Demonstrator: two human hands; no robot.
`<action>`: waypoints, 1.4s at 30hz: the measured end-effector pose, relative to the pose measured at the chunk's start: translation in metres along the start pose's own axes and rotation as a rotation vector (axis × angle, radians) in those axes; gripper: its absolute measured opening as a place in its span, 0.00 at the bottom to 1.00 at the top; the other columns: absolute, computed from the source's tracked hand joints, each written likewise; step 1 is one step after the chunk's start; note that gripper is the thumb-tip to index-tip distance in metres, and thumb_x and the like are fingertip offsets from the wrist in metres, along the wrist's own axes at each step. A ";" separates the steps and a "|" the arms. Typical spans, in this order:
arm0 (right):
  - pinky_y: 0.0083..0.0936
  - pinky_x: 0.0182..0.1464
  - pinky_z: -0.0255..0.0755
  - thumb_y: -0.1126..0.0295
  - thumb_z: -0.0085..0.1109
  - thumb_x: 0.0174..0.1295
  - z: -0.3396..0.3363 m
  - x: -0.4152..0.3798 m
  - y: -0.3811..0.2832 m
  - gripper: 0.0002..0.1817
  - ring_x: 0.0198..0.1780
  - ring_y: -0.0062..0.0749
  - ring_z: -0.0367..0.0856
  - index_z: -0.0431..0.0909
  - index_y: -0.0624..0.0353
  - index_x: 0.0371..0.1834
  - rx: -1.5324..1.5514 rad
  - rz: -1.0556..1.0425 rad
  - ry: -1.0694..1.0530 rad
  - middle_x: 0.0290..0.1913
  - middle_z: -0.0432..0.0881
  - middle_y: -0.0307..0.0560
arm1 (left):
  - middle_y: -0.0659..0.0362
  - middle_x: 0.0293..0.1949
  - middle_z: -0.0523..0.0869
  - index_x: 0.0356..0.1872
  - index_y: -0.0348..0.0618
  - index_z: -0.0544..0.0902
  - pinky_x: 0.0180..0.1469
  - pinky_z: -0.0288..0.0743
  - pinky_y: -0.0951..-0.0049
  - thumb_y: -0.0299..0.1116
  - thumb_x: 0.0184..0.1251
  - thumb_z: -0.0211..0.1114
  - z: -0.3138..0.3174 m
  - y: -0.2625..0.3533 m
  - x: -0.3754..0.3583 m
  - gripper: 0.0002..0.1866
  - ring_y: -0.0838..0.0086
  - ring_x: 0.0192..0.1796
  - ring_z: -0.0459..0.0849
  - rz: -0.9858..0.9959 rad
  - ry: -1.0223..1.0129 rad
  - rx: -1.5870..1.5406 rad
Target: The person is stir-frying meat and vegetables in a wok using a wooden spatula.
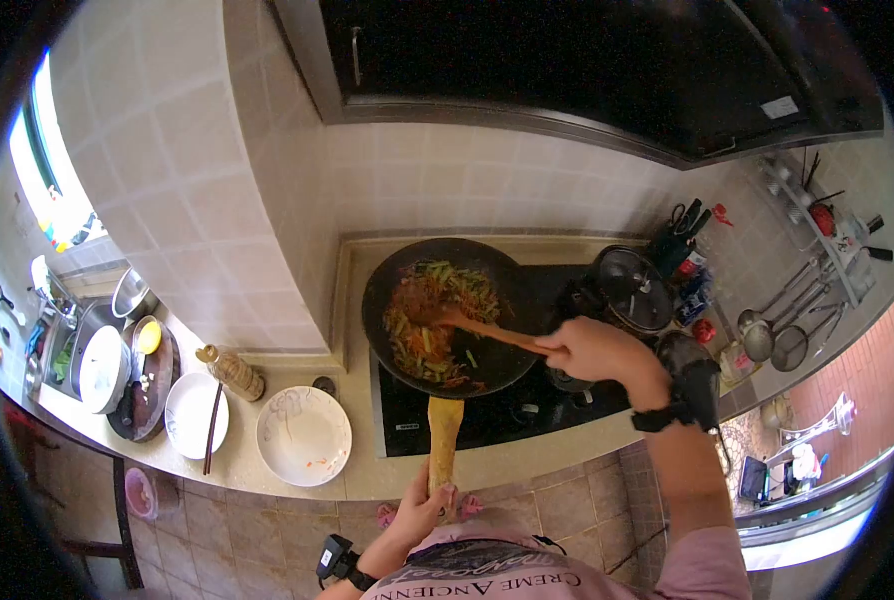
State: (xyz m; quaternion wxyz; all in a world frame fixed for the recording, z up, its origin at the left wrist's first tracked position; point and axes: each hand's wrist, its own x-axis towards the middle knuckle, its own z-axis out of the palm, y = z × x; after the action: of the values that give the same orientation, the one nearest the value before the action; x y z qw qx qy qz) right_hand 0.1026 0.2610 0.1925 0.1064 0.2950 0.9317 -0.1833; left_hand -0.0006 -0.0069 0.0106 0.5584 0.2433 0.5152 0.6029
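Observation:
A dark wok (512, 360) sits over the black hob, with green and orange shredded food (432, 345) in its left part. My left hand (422, 515) is closed around the wok's yellowish handle (445, 430), near my body. Above the wok's right edge, my right hand (599, 352) grips a wooden spatula (502, 333), whose head reaches into the food. Left of the hob are a white plate (304, 435) with a few orange scraps and another white plate (192, 420) with dark chopsticks (213, 430) across its rim.
A bottle (232, 373) stands behind the plates. Farther left are a round board (162, 385), a white bowl (105, 370) and the sink (92, 325). A lidded pot (632, 290) stands right of the wok, near knives (682, 225). Ladles (757, 340) hang at right; dark cabinets (557, 70) overhang.

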 end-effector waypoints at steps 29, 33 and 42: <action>0.35 0.37 0.71 0.64 0.53 0.53 -0.019 -0.006 0.016 0.17 0.34 0.50 0.78 0.75 0.52 0.47 0.063 0.060 -0.022 0.34 0.78 0.59 | 0.60 0.43 0.75 0.66 0.44 0.49 0.45 0.68 0.79 0.25 0.62 0.52 -0.016 0.008 -0.008 0.32 0.78 0.43 0.73 -0.131 -0.162 -0.096; 0.33 0.30 0.70 0.65 0.54 0.52 -0.078 -0.059 0.009 0.13 0.27 0.46 0.78 0.79 0.55 0.41 -0.113 -0.051 0.016 0.27 0.78 0.57 | 0.60 0.44 0.75 0.66 0.44 0.49 0.45 0.68 0.78 0.25 0.62 0.52 -0.015 0.012 -0.007 0.32 0.78 0.43 0.74 -0.155 -0.172 -0.103; 0.30 0.29 0.68 0.65 0.56 0.52 -0.036 -0.040 0.002 0.14 0.26 0.43 0.77 0.78 0.53 0.42 -0.091 -0.054 -0.062 0.27 0.78 0.55 | 0.59 0.45 0.74 0.66 0.43 0.48 0.44 0.69 0.79 0.24 0.62 0.52 -0.016 0.009 -0.007 0.32 0.79 0.42 0.74 -0.171 -0.159 -0.122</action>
State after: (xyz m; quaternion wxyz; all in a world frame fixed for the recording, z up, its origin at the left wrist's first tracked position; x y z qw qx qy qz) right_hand 0.1328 0.2563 0.2371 0.1437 0.2590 0.9429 -0.1526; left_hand -0.0164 -0.0178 0.0146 0.6606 0.2110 0.4504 0.5623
